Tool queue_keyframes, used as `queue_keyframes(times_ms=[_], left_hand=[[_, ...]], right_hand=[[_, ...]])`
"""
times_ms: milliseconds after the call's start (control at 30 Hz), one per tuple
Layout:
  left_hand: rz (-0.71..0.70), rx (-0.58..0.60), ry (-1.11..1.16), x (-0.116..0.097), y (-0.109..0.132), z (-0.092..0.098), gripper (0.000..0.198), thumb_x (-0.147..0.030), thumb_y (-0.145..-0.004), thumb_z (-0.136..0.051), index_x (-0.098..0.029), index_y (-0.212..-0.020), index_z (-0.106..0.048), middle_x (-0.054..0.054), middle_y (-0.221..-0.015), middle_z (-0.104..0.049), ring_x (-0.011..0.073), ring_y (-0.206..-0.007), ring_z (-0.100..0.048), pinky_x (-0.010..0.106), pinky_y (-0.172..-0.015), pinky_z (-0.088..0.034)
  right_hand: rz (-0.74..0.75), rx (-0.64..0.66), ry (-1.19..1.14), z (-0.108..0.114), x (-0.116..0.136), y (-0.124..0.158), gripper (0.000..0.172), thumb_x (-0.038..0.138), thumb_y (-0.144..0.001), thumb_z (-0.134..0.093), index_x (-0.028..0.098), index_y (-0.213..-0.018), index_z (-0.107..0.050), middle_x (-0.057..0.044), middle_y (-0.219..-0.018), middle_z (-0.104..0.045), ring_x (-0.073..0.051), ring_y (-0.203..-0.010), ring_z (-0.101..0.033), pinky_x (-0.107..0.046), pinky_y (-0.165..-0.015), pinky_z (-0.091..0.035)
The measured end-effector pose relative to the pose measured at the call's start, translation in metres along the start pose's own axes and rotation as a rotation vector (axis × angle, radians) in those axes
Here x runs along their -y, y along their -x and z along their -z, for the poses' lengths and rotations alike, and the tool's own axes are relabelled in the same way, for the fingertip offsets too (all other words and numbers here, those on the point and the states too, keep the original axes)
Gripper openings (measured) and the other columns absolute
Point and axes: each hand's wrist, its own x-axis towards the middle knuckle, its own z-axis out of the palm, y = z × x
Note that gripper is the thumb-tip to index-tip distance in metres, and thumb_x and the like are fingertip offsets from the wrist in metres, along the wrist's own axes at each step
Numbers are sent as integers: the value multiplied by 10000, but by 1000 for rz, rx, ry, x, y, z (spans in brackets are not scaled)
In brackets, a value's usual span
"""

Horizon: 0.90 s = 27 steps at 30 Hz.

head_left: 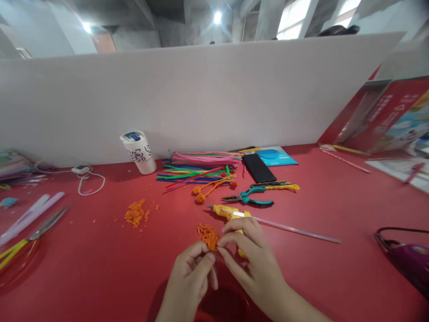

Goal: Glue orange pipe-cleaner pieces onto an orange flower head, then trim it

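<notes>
Both my hands meet low in the middle of the red table (pixel 100 268). My left hand (pixel 191 273) and my right hand (pixel 250 255) pinch a small orange fuzzy piece (pixel 209 236) between their fingertips. Just behind the right hand lies a yellow glue gun (pixel 225 211) with a clear glue stick (pixel 295 230) running off to the right. Beyond it are teal-handled pliers (pixel 250 198) and two orange pipe-cleaner stems with curled ends (pixel 209 188).
A bundle of coloured pipe cleaners (pixel 197 167), a black phone (pixel 258 167) and a paper cup (pixel 139 152) sit by the white divider (pixel 201 89). Orange scraps (pixel 135 213) lie left of centre. Scissors (pixel 33 235) lie far left; a purple device (pixel 412 257) sits far right.
</notes>
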Motion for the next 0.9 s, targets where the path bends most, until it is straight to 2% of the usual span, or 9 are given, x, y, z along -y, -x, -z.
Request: queue_keyframes(times_ms=[200,400,533,700,900], left_hand=[[-30,9,7,0,-1,-1,193,-340,-720,-525,-188,-616,-469,-75,-372,-460,21,-298,-207,181,-340,-104],[-62,5,83,2,-2,1,189,-330,-739,-545,-174,-638,-512,-66,-392,-492,15,-290,-200,176,-337,-107],[-87,26,91,6,-2,2,180,-325,-748,-553,-165,-666,-547,-55,-411,-522,14,-289,-218,174,-336,-112],[-62,7,100,4,-1,1,214,-344,-713,-588,-172,-615,-507,-74,-399,-455,24,-326,-212,176,-347,-106],[-71,27,75,4,1,2,216,-350,-736,-587,-175,-626,-524,-80,-420,-436,35,-344,-202,181,-360,-115]], right_hand=[[4,2,2,0,-1,1,129,92,-819,-521,217,-852,-523,-28,-912,-530,-184,-877,-484,-351,-761,-423],[-3,-21,-42,3,2,2,232,80,-793,-532,236,-963,-513,-43,-1004,-522,-198,-958,-484,-374,-832,-412],[23,-28,-23,3,3,3,221,77,-795,-520,237,-946,-510,-46,-1011,-512,-201,-965,-483,-372,-830,-414],[37,-35,-16,2,2,2,201,51,-786,-508,220,-894,-514,-46,-1005,-506,-191,-949,-482,-359,-824,-409],[37,-18,-7,3,3,2,184,45,-792,-501,217,-858,-510,-44,-989,-517,-191,-942,-489,-357,-829,-402]])
